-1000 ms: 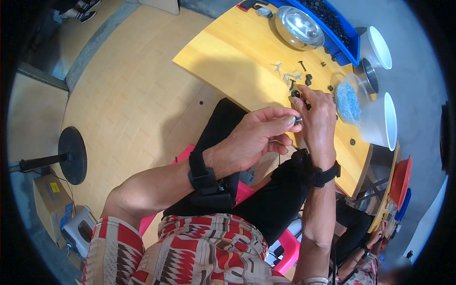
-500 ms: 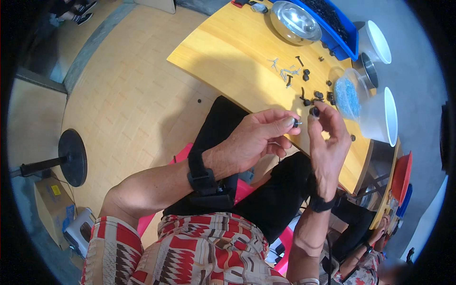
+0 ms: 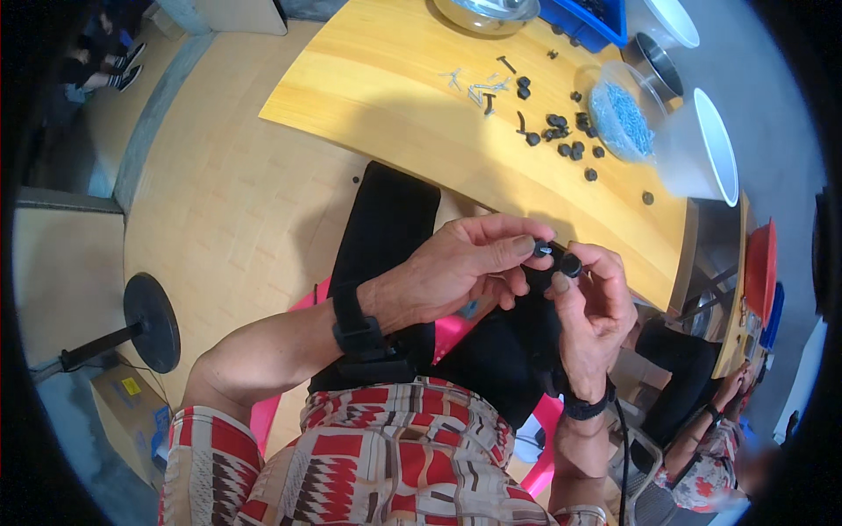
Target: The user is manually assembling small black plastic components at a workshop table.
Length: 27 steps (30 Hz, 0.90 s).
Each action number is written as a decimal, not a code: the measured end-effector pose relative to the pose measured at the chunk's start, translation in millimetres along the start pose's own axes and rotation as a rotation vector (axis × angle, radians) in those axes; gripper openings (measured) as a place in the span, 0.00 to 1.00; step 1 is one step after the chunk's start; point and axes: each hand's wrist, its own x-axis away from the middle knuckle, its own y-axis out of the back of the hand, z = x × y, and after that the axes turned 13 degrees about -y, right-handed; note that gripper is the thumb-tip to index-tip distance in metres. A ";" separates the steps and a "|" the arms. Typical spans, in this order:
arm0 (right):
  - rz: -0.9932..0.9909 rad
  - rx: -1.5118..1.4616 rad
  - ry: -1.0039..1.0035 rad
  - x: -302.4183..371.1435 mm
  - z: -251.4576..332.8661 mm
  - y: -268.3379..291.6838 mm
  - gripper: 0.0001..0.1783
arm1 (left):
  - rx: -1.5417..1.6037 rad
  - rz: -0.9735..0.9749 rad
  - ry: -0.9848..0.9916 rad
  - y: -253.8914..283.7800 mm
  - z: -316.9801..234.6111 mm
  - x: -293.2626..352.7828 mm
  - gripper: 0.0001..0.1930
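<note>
The left hand [image 3: 478, 263] pinches a metal-tipped black part [image 3: 541, 249]; the right hand [image 3: 595, 294] pinches a black cap [image 3: 571, 265]. Both are nearer the person than the clear bowl [image 3: 649, 92], which contains blue pieces [image 3: 624, 121]. Beyond the bowl, a blue tray [image 3: 589, 31] contains black pieces [image 3: 595, 8]; right, a white tub [image 3: 688, 158].

I am gripping two small black parts [image 3: 572, 265], one in my left hand [image 3: 460, 263] and one in my right hand [image 3: 596, 302]; at my table [image 3: 351, 79] I am facing one steel bowl [image 3: 487, 22], one blue bin [image 3: 583, 32], one metal cup [image 3: 656, 66], one clear container [image 3: 649, 86] and two white tubs [image 3: 684, 162].
</note>
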 end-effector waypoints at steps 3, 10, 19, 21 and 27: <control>0.004 -0.015 0.014 6.9 -2.5 3.0 0.16 | 0.023 0.011 0.040 -4.0 2.8 1.6 0.16; -0.026 -0.114 -0.047 16.1 -10.0 8.2 0.17 | -0.117 0.036 0.052 -11.3 6.2 4.3 0.17; -0.013 -0.202 0.018 30.9 -8.8 11.4 0.17 | -0.222 0.106 0.011 -17.5 5.0 6.7 0.16; -0.026 -0.201 0.023 33.5 -7.2 11.2 0.17 | -0.256 0.122 0.041 -20.3 3.6 7.9 0.15; -0.029 -0.211 0.003 38.5 -4.7 12.6 0.17 | -0.287 0.145 0.052 -21.9 3.0 8.7 0.13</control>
